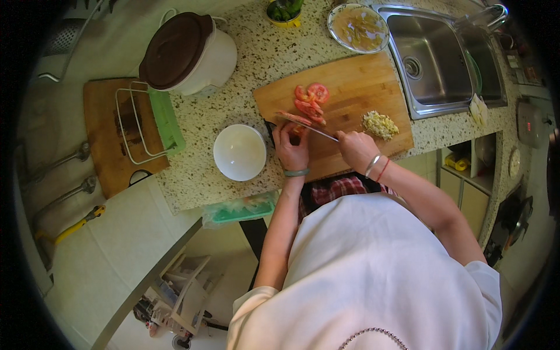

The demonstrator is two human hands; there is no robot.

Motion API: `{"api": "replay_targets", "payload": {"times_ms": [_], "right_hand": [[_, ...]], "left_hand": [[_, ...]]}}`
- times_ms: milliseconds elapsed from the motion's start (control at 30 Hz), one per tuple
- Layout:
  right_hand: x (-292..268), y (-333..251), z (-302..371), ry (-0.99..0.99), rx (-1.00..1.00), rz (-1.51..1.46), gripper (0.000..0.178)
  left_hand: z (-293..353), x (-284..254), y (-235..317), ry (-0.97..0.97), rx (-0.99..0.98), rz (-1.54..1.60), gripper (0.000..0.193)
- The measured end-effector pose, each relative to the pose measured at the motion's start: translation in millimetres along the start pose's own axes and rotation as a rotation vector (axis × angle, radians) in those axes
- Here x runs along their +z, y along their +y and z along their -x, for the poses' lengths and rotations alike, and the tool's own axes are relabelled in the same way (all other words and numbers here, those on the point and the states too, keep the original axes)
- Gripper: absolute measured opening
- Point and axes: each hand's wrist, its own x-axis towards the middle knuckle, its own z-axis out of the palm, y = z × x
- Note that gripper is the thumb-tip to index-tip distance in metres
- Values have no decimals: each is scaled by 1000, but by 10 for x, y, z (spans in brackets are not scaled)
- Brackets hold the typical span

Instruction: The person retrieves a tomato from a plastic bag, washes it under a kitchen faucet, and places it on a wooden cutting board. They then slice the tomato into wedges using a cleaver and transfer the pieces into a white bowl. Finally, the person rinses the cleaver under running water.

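On a wooden cutting board (344,76) my right hand (357,150) grips a knife (319,130) by its handle. The blade slants up and left, just beyond the fingertips of my left hand (291,150). Those fingers are curled down over a piece of tomato (297,132), mostly hidden beneath them. Red tomato slices (310,104) lie in a loose row past the blade, and one thin slice rests along it. A small heap of pale chopped garlic (381,125) sits on the board to the right of my right hand.
Left of the board stands a white bowl (240,153). Behind it is a white pot with a brown lid (178,49). A plate of food in liquid (358,28) sits at the back beside a steel sink (431,64). A wire rack (140,122) stands far left.
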Motion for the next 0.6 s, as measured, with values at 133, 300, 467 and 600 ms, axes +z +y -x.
{"api": "replay_targets", "payload": {"times_ms": [133,300,467,600], "right_hand": [[88,-33,-72,21,-3,11,14],[113,200,124,1,24,-16,15],[68,295,161,12,45,-168,15],[-36,198,256,45,22,-171,16]], "left_hand": [[-5,13,-6,30,68,-39,35],[-1,23,-80,47,101,-38,36],[-13,-16,-34,17,152,-37,32],[-4,-24,52,11,72,49,36]]}}
